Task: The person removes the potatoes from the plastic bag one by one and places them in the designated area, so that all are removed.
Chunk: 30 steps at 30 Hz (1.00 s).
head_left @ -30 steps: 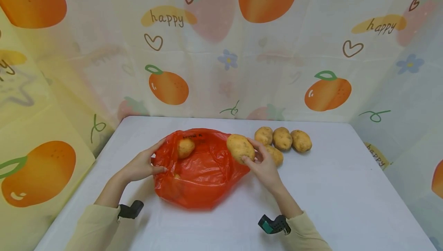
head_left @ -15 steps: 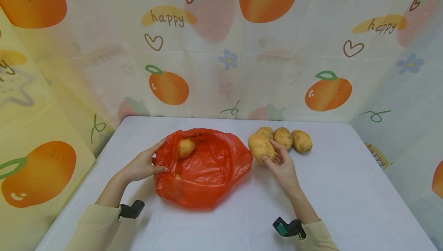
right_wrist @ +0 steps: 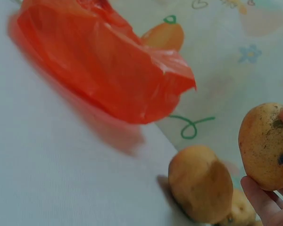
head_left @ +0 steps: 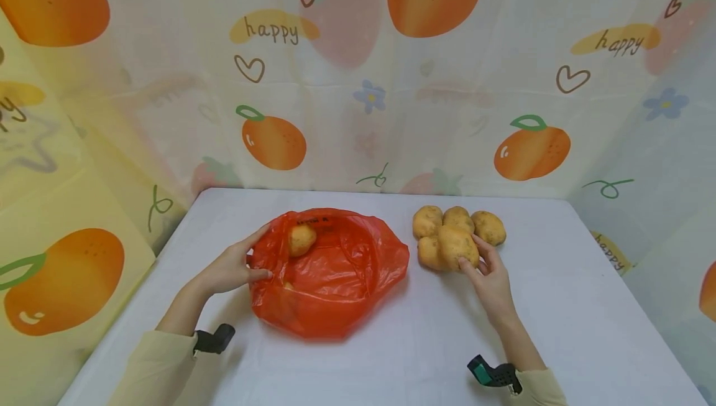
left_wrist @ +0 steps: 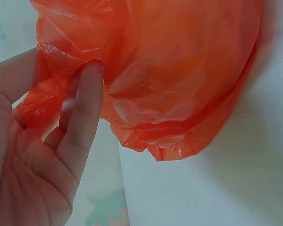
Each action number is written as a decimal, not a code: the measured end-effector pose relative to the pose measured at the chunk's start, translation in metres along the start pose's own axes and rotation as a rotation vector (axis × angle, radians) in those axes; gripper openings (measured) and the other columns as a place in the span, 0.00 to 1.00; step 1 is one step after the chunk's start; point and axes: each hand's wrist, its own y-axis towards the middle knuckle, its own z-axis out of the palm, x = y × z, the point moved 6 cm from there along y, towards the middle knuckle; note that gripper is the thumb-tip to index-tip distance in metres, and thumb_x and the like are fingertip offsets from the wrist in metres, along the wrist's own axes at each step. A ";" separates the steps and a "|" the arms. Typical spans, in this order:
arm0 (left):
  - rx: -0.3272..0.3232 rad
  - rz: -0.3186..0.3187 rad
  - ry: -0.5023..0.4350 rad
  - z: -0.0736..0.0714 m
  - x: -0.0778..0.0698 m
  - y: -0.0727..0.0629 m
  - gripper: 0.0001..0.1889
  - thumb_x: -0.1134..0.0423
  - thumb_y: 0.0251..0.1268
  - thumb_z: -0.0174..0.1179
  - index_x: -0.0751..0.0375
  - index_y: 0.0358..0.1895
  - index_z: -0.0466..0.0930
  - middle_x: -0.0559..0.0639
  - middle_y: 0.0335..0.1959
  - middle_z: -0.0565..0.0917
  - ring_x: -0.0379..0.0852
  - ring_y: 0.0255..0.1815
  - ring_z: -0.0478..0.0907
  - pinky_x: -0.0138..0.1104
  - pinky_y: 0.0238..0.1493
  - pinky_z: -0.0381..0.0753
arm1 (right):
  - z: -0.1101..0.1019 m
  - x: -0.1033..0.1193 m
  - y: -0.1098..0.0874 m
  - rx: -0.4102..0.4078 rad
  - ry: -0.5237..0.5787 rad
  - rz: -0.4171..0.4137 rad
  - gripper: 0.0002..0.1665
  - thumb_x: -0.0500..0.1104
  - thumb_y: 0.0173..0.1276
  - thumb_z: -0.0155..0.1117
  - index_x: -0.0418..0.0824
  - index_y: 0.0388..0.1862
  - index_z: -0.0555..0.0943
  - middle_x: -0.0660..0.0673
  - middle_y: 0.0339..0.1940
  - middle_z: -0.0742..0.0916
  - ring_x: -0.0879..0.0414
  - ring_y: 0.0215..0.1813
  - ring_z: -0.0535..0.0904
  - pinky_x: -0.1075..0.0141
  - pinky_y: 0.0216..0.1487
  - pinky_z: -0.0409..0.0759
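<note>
A red plastic bag (head_left: 335, 313) lies with its mouth spread on the left half of the table, a potato (head_left: 302, 240) showing inside. My left hand (head_left: 230, 267) grips the bag's left edge; the left wrist view has its fingers (left_wrist: 85, 113) against the thin plastic. Over to the right, my right hand (head_left: 490, 280) pinches another potato (head_left: 458, 248) between thumb and fingers. In the right wrist view that held potato (right_wrist: 265, 147) has dark spots. It overlaps a potato (head_left: 429, 253) lying on the table, whose right side it hides in the head view.
Behind the held potato, a back-left potato (head_left: 427, 220), a middle potato (head_left: 458, 216) and a right potato (head_left: 489, 227) rest in a row. White cloth covers the table (head_left: 559, 306). A fruit-patterned curtain (head_left: 425, 95) hangs along the back and sides.
My right hand has carried its potato rightward, from over the bag's right edge to the potatoes on the table. The left hand and the bag have stayed nearly still.
</note>
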 end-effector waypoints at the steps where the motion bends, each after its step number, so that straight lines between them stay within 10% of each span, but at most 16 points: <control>1: 0.001 -0.003 -0.002 0.000 0.000 0.000 0.48 0.62 0.51 0.67 0.45 0.73 0.46 0.59 0.60 0.68 0.57 0.55 0.68 0.45 0.48 0.79 | -0.004 -0.003 0.000 -0.013 0.001 0.004 0.33 0.39 0.66 0.58 0.41 0.68 0.60 0.43 0.63 0.67 0.68 0.48 0.73 0.79 0.43 0.76; 20: 0.009 -0.019 -0.004 -0.002 0.002 -0.002 0.48 0.62 0.51 0.67 0.44 0.73 0.45 0.61 0.61 0.68 0.57 0.55 0.68 0.45 0.46 0.80 | -0.041 -0.034 0.003 -0.033 -0.137 0.033 0.37 0.47 0.66 0.59 0.40 0.70 0.57 0.39 0.64 0.66 0.72 0.48 0.69 0.84 0.43 0.72; 30: 0.017 -0.007 -0.016 -0.001 0.000 -0.001 0.48 0.63 0.51 0.67 0.44 0.73 0.45 0.61 0.62 0.67 0.57 0.54 0.70 0.42 0.45 0.80 | -0.044 -0.043 0.008 0.005 -0.250 0.119 0.42 0.50 0.64 0.61 0.43 0.72 0.54 0.38 0.69 0.62 0.43 0.63 0.64 0.84 0.40 0.68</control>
